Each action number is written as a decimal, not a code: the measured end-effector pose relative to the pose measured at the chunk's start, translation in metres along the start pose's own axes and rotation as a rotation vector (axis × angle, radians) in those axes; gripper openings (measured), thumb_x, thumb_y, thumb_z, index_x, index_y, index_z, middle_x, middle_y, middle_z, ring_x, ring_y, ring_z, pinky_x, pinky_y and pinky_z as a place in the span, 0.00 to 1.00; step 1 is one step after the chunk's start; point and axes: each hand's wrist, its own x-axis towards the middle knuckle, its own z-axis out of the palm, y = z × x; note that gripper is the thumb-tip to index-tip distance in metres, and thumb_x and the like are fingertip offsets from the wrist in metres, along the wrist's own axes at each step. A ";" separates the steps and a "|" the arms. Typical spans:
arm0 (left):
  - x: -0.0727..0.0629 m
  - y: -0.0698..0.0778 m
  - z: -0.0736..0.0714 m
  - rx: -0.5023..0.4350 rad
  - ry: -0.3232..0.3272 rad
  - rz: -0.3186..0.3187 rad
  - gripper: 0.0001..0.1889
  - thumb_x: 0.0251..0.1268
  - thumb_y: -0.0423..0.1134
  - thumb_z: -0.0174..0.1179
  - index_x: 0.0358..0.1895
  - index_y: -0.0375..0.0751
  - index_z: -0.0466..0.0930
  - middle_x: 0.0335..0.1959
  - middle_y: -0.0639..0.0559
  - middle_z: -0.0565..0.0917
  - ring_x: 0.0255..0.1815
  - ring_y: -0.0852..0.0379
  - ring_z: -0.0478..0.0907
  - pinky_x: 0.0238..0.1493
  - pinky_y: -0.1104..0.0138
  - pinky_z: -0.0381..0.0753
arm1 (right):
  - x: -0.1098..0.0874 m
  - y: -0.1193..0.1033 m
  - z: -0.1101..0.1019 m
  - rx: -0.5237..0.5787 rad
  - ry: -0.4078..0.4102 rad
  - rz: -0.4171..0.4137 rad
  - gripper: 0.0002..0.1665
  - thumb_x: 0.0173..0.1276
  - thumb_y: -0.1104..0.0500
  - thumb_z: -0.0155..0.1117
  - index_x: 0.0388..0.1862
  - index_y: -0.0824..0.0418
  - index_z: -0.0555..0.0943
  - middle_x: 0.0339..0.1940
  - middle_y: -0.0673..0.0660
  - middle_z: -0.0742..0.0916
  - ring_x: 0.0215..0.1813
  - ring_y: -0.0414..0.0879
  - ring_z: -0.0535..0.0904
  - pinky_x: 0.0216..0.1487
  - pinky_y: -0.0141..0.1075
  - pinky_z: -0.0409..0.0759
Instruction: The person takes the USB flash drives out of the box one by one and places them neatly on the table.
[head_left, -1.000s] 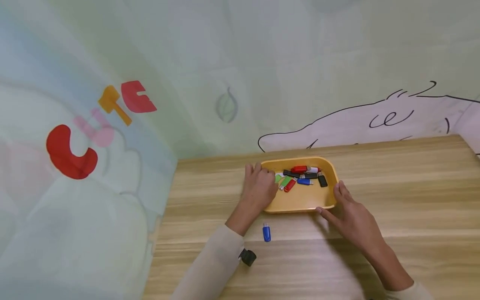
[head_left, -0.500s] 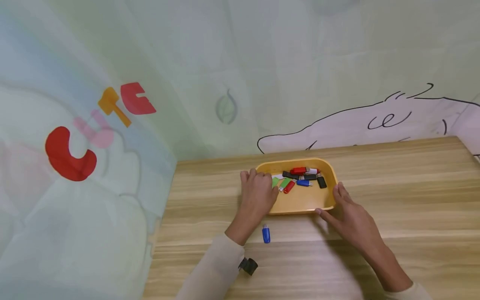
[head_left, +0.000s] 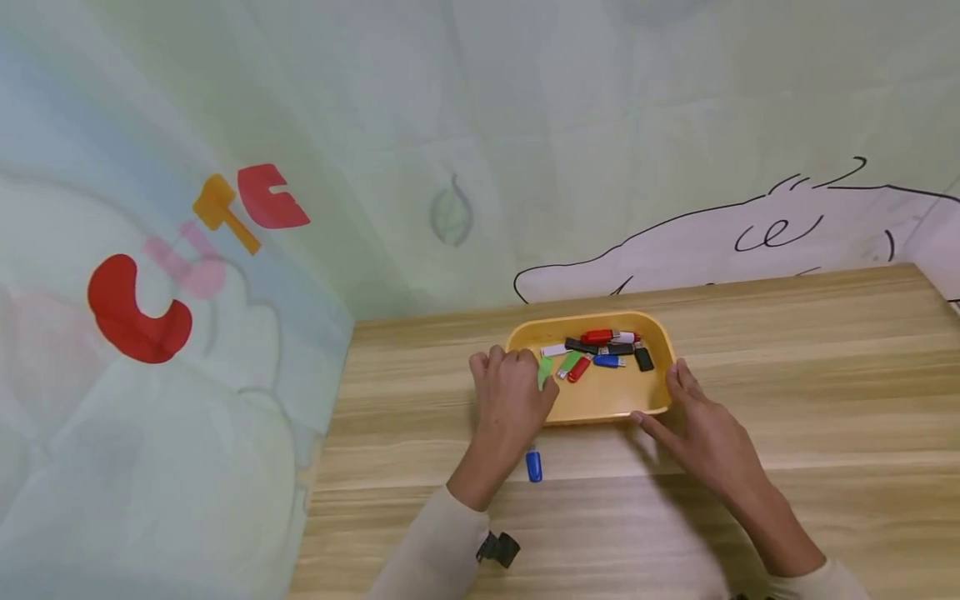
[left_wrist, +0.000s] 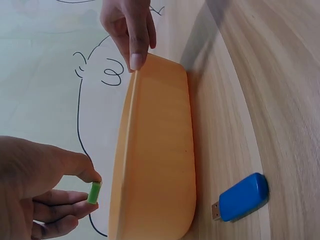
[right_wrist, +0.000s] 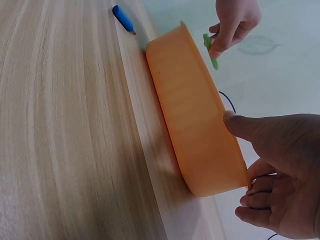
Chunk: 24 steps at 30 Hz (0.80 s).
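Well, the left hand point(head_left: 510, 392) is pinching a green USB stick point(left_wrist: 94, 193), probably light and hard, best held by its sides; the right hand point(head_left: 708, 435) is gripping the tray point(head_left: 600, 402).

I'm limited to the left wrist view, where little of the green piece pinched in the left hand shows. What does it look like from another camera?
Observer: The right wrist view shows it from the side: the green piece is a slim strip jutting out on both sides of the fingertips of the left hand.
Operator: Thanks. The outer wall of the tray hides its inside from me. Is the blue stick on the table the only blue one?
Observer: No. The head view shows another blue stick lying inside the tray.
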 end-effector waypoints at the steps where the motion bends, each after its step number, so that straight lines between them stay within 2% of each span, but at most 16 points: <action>1: -0.001 0.000 -0.001 -0.008 0.005 -0.004 0.16 0.63 0.47 0.74 0.25 0.44 0.81 0.18 0.56 0.73 0.36 0.52 0.72 0.51 0.54 0.62 | 0.000 0.000 0.000 0.000 0.000 0.000 0.61 0.72 0.33 0.68 0.83 0.72 0.56 0.84 0.75 0.59 0.77 0.79 0.64 0.68 0.69 0.72; 7: -0.010 0.000 -0.005 -0.033 0.015 -0.020 0.15 0.62 0.46 0.74 0.26 0.43 0.80 0.19 0.56 0.75 0.36 0.53 0.71 0.52 0.53 0.63 | 0.000 -0.001 -0.001 0.007 0.005 -0.006 0.61 0.72 0.30 0.66 0.83 0.72 0.57 0.84 0.75 0.59 0.78 0.78 0.63 0.69 0.69 0.70; 12: -0.015 -0.001 -0.005 -0.069 0.030 -0.030 0.15 0.61 0.46 0.75 0.26 0.42 0.80 0.20 0.55 0.77 0.36 0.53 0.72 0.52 0.53 0.63 | 0.000 -0.001 -0.002 0.010 0.005 -0.004 0.61 0.72 0.32 0.67 0.83 0.72 0.57 0.84 0.75 0.59 0.77 0.79 0.63 0.69 0.69 0.71; 24: -0.027 -0.001 -0.007 -0.137 0.006 -0.101 0.14 0.61 0.46 0.76 0.31 0.40 0.84 0.25 0.53 0.84 0.37 0.52 0.73 0.56 0.50 0.63 | 0.000 0.000 0.000 0.002 -0.003 -0.001 0.59 0.72 0.35 0.69 0.83 0.72 0.56 0.84 0.75 0.58 0.77 0.79 0.63 0.68 0.69 0.71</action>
